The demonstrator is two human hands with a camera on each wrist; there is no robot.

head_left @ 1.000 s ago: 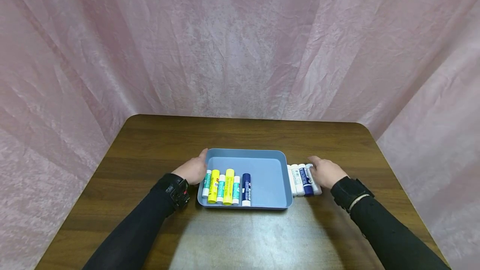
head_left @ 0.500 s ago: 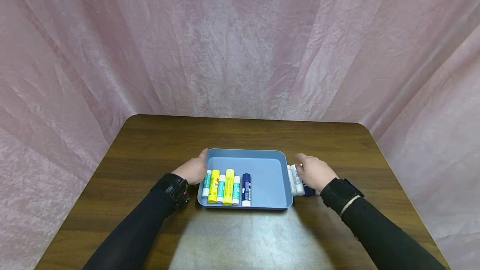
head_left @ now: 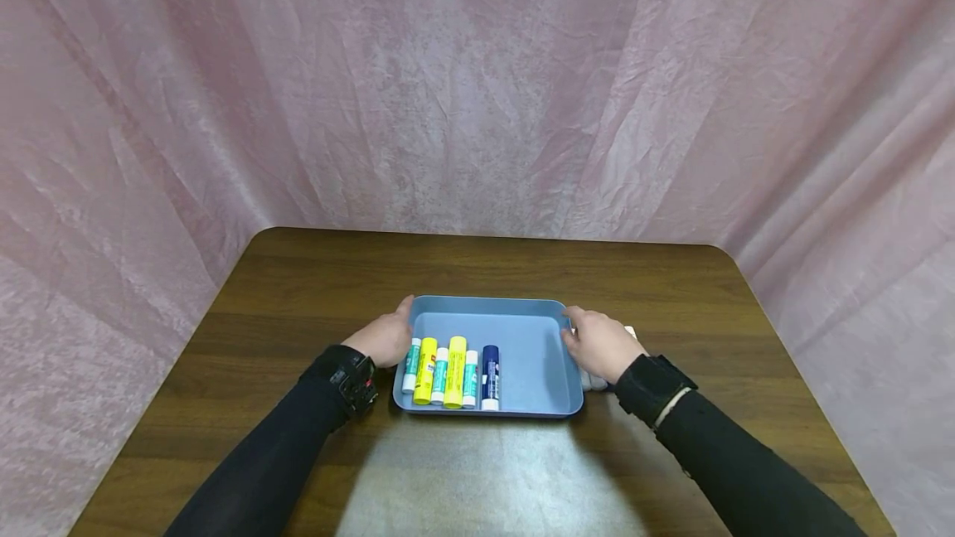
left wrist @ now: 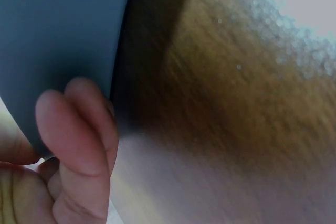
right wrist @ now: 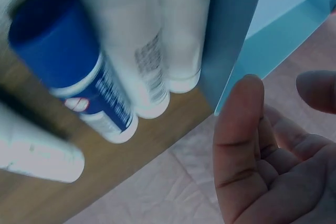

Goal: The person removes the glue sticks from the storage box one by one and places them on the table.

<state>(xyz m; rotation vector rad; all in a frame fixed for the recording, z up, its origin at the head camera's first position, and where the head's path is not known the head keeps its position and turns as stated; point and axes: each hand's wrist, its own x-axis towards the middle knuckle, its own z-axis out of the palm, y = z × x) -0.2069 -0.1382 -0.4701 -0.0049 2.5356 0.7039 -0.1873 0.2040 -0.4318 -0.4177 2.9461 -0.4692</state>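
A blue tray (head_left: pixel 533 355) lies on the table. My left hand (head_left: pixel 384 340) holds it by the left wall; in the left wrist view, fingers (left wrist: pixel 73 135) press against its outer side. Over at the right wall is my right hand (head_left: pixel 600 346), thumb and fingers apart around the rim near the far corner. Inside the tray, two yellow glue sticks (head_left: pixel 454 371), three white-and-teal ones (head_left: pixel 412 363) and a dark blue one (head_left: pixel 490 375) lie in a row. Beside the right wall, mostly hidden under my right hand in the head view, are white glue sticks (right wrist: pixel 131 45) and a blue-capped one (right wrist: pixel 107 103).
A wooden table (head_left: pixel 477 268) carries everything, its far edge showing beyond the tray. Pink cloth (head_left: pixel 477 89) hangs behind and at the sides. One white stick (right wrist: pixel 37 150) lies slightly apart from the others outside the tray.
My right hand has moved left from the loose glue sticks, passing over them to the tray's right wall. The left hand, the tray and the sticks inside it have stayed in place.
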